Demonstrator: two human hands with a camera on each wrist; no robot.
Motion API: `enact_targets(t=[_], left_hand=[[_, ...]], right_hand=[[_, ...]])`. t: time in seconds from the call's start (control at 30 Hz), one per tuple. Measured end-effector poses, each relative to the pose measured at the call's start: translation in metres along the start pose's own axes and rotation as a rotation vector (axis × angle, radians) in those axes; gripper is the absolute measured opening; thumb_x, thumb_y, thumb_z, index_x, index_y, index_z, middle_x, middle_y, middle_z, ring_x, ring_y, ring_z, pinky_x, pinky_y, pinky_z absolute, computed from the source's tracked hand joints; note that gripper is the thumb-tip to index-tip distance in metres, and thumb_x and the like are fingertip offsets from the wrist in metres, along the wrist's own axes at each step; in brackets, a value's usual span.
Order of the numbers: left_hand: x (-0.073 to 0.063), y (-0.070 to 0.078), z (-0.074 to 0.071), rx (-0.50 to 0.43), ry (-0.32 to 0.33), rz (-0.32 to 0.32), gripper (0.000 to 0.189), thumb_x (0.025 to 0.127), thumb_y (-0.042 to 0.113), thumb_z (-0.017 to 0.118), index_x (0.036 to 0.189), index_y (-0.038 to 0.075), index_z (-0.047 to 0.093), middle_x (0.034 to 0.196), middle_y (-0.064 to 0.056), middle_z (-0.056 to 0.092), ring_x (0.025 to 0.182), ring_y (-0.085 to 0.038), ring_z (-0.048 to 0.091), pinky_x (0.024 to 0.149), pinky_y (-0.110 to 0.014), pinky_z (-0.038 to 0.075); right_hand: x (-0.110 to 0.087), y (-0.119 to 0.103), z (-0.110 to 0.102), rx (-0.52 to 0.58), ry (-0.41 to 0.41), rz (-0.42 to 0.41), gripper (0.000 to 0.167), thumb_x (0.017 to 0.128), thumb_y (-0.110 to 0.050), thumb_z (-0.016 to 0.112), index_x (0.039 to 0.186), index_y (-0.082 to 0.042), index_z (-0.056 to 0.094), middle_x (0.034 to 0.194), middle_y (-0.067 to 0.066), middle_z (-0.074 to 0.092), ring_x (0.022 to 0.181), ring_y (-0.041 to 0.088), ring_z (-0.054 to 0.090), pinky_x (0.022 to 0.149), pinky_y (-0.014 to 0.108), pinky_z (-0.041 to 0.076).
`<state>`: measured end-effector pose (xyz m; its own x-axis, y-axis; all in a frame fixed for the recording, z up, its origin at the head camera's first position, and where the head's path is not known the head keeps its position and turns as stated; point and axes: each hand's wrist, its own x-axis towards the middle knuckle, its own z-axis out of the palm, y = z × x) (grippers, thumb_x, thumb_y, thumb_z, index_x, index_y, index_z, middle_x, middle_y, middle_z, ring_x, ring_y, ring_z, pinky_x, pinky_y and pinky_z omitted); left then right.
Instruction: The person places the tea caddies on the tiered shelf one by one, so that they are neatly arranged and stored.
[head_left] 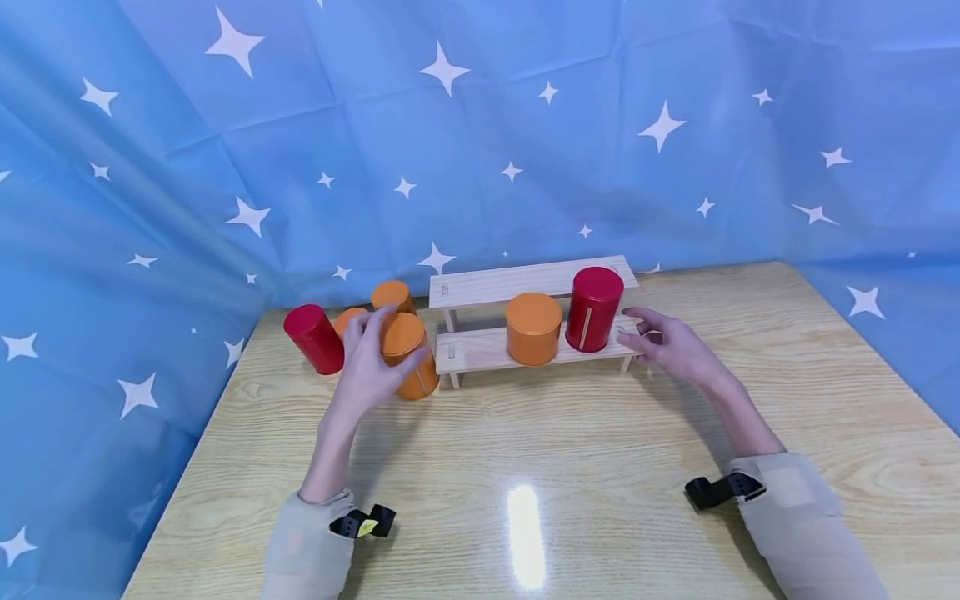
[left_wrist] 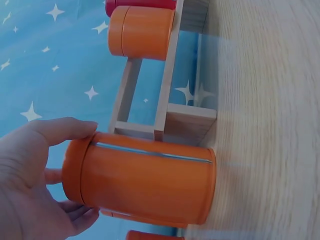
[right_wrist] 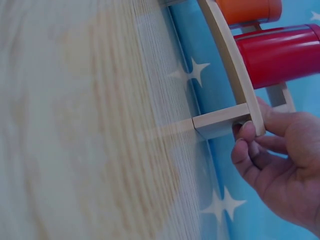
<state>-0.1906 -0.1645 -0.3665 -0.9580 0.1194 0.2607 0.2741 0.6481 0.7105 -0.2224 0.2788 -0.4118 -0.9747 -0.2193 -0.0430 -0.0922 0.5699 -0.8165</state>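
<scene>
My left hand (head_left: 369, 360) spans the lid of a tall orange canister (head_left: 420, 382) that stands upright on the table, left of the shelf. In the left wrist view the thumb lies at one side of the lid and the fingers (left_wrist: 86, 220) at the other. On the right, my right hand (head_left: 670, 343) grips the end of the lower step of a two-step wooden shelf (head_left: 480, 350). Its fingertips curl under the board in the right wrist view. That step carries a short orange canister (head_left: 534, 331) and, nearer the right hand, a tall red canister (head_left: 594, 310).
Behind the left hand stand another orange canister (head_left: 392, 293) and a partly hidden orange one (head_left: 349, 319). A red canister (head_left: 315, 340) is at the table's left side. A blue star-patterned cloth (head_left: 480, 125) hangs behind the wooden table (head_left: 450, 467).
</scene>
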Motion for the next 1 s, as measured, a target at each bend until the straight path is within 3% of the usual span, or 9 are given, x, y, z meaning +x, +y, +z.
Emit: enact_targets(t=[0.2, 0.4, 0.73, 1.0], left_hand=[[0.001, -0.009, -0.002, -0.023, -0.058, -0.031, 0.082, 0.087, 0.026, 0.080, 0.152, 0.006, 0.036, 0.141, -0.022, 0.036, 0.122, -0.036, 0.042, 0.097, -0.057, 0.045], [0.003, -0.012, -0.005, -0.026, -0.090, -0.015, 0.086, 0.085, 0.021, 0.083, 0.153, 0.007, 0.034, 0.146, -0.020, 0.040, 0.129, -0.037, 0.042, 0.103, -0.060, 0.041], [0.002, -0.007, -0.011, -0.036, -0.044, 0.007, 0.082, 0.081, 0.020, 0.087, 0.149, 0.005, 0.043, 0.140, -0.016, 0.051, 0.125, -0.035, 0.047, 0.100, -0.057, 0.045], [-0.001, 0.004, -0.022, -0.036, 0.060, 0.055, 0.080, 0.080, 0.023, 0.087, 0.148, 0.010, 0.047, 0.137, -0.013, 0.053, 0.123, -0.032, 0.048, 0.095, -0.056, 0.047]], right_hand=[[0.001, -0.002, 0.000, -0.002, -0.002, -0.005, 0.069, 0.100, -0.029, 0.065, 0.153, 0.004, 0.034, 0.109, 0.020, 0.053, 0.089, 0.031, 0.064, 0.074, 0.034, 0.059], [0.000, -0.002, 0.001, 0.004, -0.003, -0.005, 0.069, 0.101, -0.027, 0.064, 0.153, 0.005, 0.033, 0.109, 0.020, 0.052, 0.090, 0.030, 0.064, 0.074, 0.034, 0.059], [-0.002, -0.001, 0.001, -0.015, -0.001, 0.003, 0.071, 0.101, -0.035, 0.064, 0.154, 0.002, 0.034, 0.108, 0.020, 0.052, 0.088, 0.032, 0.065, 0.071, 0.035, 0.058], [-0.002, -0.002, 0.000, -0.019, -0.002, 0.002, 0.071, 0.101, -0.035, 0.064, 0.153, 0.002, 0.035, 0.108, 0.020, 0.052, 0.086, 0.033, 0.065, 0.068, 0.035, 0.057]])
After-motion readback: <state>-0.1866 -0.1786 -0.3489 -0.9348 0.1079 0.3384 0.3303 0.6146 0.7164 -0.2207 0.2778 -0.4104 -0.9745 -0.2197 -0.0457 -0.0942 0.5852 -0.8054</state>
